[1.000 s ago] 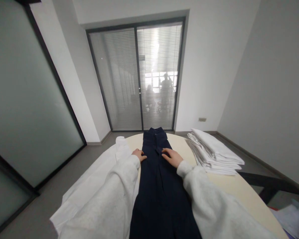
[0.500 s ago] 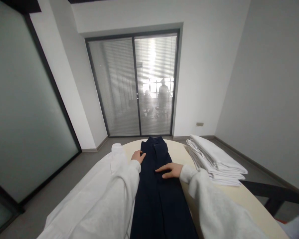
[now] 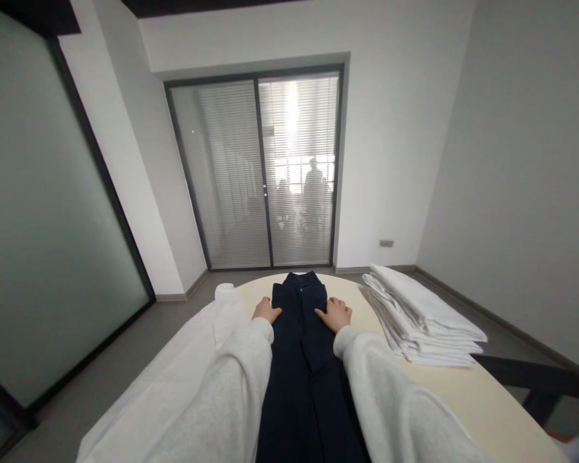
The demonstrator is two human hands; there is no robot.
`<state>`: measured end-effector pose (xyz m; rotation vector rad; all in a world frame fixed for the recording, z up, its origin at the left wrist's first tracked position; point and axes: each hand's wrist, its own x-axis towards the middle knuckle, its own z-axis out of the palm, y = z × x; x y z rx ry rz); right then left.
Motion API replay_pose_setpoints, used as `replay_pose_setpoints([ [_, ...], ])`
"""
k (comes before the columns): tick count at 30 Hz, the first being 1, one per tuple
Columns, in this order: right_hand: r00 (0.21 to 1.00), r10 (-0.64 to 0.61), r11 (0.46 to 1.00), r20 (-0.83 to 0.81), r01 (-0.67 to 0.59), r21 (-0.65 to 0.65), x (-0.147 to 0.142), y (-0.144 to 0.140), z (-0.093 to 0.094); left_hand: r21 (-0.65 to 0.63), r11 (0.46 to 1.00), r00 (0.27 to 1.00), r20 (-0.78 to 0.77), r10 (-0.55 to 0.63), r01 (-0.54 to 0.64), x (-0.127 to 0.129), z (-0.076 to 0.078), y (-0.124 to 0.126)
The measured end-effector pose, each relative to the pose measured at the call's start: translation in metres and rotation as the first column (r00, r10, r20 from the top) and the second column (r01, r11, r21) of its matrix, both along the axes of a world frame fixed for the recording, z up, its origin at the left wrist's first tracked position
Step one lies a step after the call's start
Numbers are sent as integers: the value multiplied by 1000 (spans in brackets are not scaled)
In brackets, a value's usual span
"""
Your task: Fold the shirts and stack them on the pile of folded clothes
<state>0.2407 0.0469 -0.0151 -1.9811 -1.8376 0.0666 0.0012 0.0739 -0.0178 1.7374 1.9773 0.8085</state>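
Note:
A dark navy shirt point(image 3: 289, 399), folded long and narrow, lies lengthwise before me with its collar at the far end of the table. My left hand point(image 3: 266, 311) grips its left edge below the collar, thumb on top and fingers curled at the side. Opposite, my right hand point(image 3: 336, 314) is closed on the right edge in the same way, its thumb over the cloth. The fingertips under the edges are hidden. A small ripple runs along the front placket between the hands.
White cloth point(image 3: 164, 379) spreads over the table's left side, partly under my left sleeve. Folded white cloths point(image 3: 424, 321) are stacked at the right on the pale round table point(image 3: 492, 411). A dark chair arm point(image 3: 535, 376) is beyond the right edge. Blurred figures show behind the glass door point(image 3: 299, 193).
My right hand has moved from the middle of the shirt out to its right edge and farther away from me. The right side is drawn inward. My left hand stays at the left edge.

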Motion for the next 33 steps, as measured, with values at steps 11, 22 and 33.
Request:
replay_pose_setpoints([
  [11,369,112,970,-923,-244,21,11,28,4,-25,996,865,498,-65,89,10,7,4],
  [22,170,329,913,-929,-309,267,5,24,17,169,974,629,744,-225,149,10,15,-1],
  [33,54,506,805,-861,-389,448,35,-15,59,338,927,708,615,-347,161,11,55,-29],
])
